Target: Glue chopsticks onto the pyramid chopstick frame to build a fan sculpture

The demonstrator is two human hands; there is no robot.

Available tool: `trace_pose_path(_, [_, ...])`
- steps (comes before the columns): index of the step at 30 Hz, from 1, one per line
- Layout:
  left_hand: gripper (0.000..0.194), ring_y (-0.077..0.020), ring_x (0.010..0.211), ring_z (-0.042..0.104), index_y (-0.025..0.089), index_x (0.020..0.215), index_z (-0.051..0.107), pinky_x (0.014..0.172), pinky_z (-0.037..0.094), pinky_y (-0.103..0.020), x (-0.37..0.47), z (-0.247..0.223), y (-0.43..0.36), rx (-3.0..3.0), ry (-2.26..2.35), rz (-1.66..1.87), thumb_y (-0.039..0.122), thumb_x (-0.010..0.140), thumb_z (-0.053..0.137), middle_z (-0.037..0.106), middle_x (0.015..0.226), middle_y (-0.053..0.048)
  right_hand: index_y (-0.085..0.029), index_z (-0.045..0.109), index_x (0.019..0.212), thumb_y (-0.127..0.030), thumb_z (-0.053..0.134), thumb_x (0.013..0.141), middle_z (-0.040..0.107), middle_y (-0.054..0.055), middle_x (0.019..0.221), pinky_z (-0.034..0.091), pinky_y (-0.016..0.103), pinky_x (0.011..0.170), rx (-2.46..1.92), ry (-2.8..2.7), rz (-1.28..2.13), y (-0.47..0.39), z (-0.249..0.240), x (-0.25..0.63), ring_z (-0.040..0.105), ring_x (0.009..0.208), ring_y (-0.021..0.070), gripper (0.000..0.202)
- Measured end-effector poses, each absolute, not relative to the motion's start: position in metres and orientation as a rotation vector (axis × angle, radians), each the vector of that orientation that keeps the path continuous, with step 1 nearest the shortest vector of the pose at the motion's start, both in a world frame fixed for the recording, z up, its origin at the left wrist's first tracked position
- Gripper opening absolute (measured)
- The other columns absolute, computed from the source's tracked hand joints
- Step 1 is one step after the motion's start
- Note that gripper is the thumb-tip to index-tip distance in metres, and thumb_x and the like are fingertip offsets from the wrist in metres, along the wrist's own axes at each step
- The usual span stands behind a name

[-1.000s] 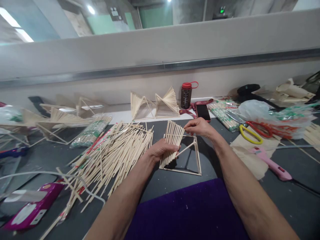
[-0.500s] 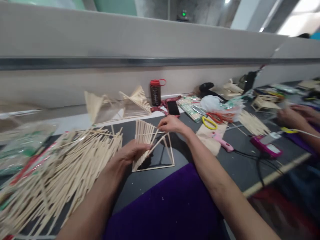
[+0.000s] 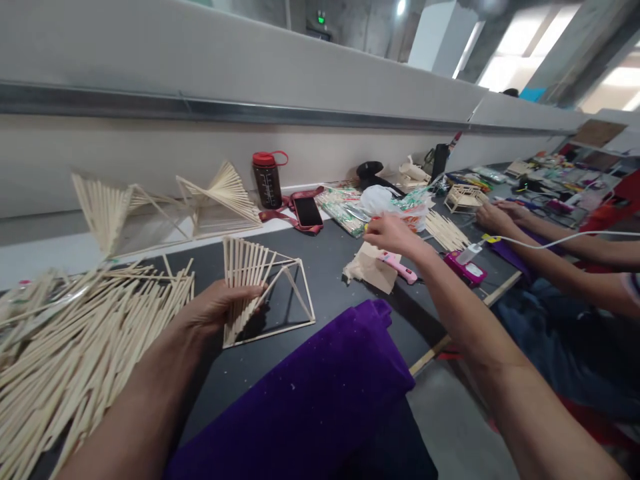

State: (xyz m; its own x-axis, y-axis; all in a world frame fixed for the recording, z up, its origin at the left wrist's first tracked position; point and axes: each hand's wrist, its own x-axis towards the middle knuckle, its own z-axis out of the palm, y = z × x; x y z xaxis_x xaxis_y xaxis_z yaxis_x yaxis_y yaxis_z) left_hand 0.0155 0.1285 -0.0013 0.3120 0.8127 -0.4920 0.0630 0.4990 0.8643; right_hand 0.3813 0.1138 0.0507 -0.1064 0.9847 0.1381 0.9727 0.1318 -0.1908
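My left hand is closed around the fanned sticks of a small wooden stick frame, thumb across the front. The frame rests on the dark tabletop, its slanted sticks on the left and open bars on the right. Away to the right, my right hand has its fingers closed on scissors; only a bit of coloured handle shows at the fingertips, the rest hidden by the hand. Just below that hand, a pink corded tool, like a glue gun, lies on brown paper.
Loose wooden sticks pile up at left. Behind stand a twisted stick model, a red-lidded bottle and a phone. Purple cloth covers the front edge. A co-worker's hands are at right, near a magenta power box.
My right hand has left the top of the stick frame and reached right, onto the scissors. My left hand keeps its hold. The view has turned to the right.
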Motion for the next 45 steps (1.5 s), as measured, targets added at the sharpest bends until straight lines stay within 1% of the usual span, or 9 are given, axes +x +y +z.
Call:
trace_pose_path(4, [0.029,-0.0118,0.046,0.057,0.012,0.070,0.066,0.045,0.045,-0.020,0.017,0.001,0.128,0.938,1.162,0.600,0.023,0.051,0.085,0.065,0.054,-0.002,-0.017,0.072,0.075,-0.037,0.051,0.079,0.070,0.004,0.074,0.030,0.025,0.055,-2.325,-1.931,0.203,0.066,0.026,0.443,0.058,0.068,0.0151,0.029])
trace_pose_path(9, [0.021,-0.0113,0.048,0.057,0.012,0.074,0.067,0.047,0.046,-0.019,0.017,0.002,0.129,0.951,1.192,0.605,0.018,0.058,0.080,0.066,0.055,-0.001,-0.023,0.073,0.087,-0.043,0.051,0.081,0.072,-0.001,0.073,0.034,0.024,0.056,-2.445,-1.923,0.513,0.042,0.005,0.446,0.062,0.066,0.0136,0.030])
trace_pose_path(12, [0.016,-0.0108,0.048,0.057,0.012,0.074,0.067,0.047,0.045,-0.019,0.017,0.004,0.128,0.940,1.193,0.598,0.016,0.062,0.077,0.066,0.055,-0.001,-0.023,0.072,0.080,-0.038,0.054,0.077,0.071,0.000,0.069,0.032,0.025,0.054,-2.507,-1.889,0.457,0.047,0.004,0.433,0.062,0.066,0.0158,0.024])
trace_pose_path(15, [0.013,-0.0106,0.048,0.057,0.012,0.073,0.066,0.048,0.045,-0.018,0.018,0.005,0.126,0.936,1.186,0.606,0.014,0.063,0.075,0.066,0.054,-0.001,-0.022,0.071,0.086,-0.045,0.056,0.075,0.072,0.005,0.084,0.032,0.027,0.056,-2.552,-1.822,0.278,0.048,0.006,0.421,0.064,0.077,0.0213,0.029])
trace_pose_path(18, [0.014,-0.0108,0.047,0.057,0.011,0.072,0.066,0.047,0.045,-0.018,0.018,0.005,0.125,0.943,1.166,0.611,0.015,0.063,0.076,0.066,0.054,-0.002,-0.021,0.066,0.092,-0.049,0.054,0.076,0.071,0.007,0.093,0.032,0.028,0.058,-2.471,-1.778,0.026,0.039,0.007,0.411,0.064,0.082,0.0234,0.034])
trace_pose_path(26, [0.025,-0.0122,0.047,0.056,0.010,0.071,0.064,0.045,0.045,-0.021,0.017,0.004,0.123,0.966,1.119,0.629,0.019,0.055,0.082,0.064,0.054,-0.003,-0.018,0.055,0.105,-0.031,0.053,0.077,0.068,0.006,0.084,0.037,0.029,0.061,-2.122,-1.815,-0.291,0.007,0.007,0.393,0.064,0.072,0.0225,0.030])
trace_pose_path(31, [0.027,-0.0128,0.048,0.057,0.012,0.070,0.066,0.047,0.047,-0.022,0.018,0.002,0.124,0.985,1.091,0.664,0.021,0.051,0.082,0.065,0.056,-0.002,-0.022,0.055,0.098,-0.037,0.059,0.077,0.067,0.004,0.087,0.045,0.030,0.066,-1.874,-1.592,-0.214,-0.006,0.014,0.387,0.064,0.074,0.0199,0.027])
trace_pose_path(37, [0.022,-0.0145,0.051,0.059,0.013,0.067,0.068,0.049,0.051,-0.024,0.017,-0.004,0.127,0.997,1.063,0.682,0.021,0.053,0.082,0.065,0.059,-0.004,-0.021,0.054,0.118,-0.039,0.066,0.074,0.068,0.006,0.100,0.050,0.031,0.071,-1.700,-1.435,-0.110,-0.017,0.025,0.380,0.064,0.082,0.0195,0.049])
trace_pose_path(45, [0.022,-0.0141,0.047,0.058,0.010,0.070,0.066,0.047,0.049,-0.023,0.019,0.001,0.122,0.973,1.053,0.689,0.017,0.055,0.080,0.064,0.057,-0.005,-0.023,0.064,0.108,-0.037,0.055,0.085,0.066,0.008,0.102,0.048,0.035,0.081,-1.660,-1.588,-0.355,-0.036,0.056,0.366,0.061,0.093,0.0232,0.028])
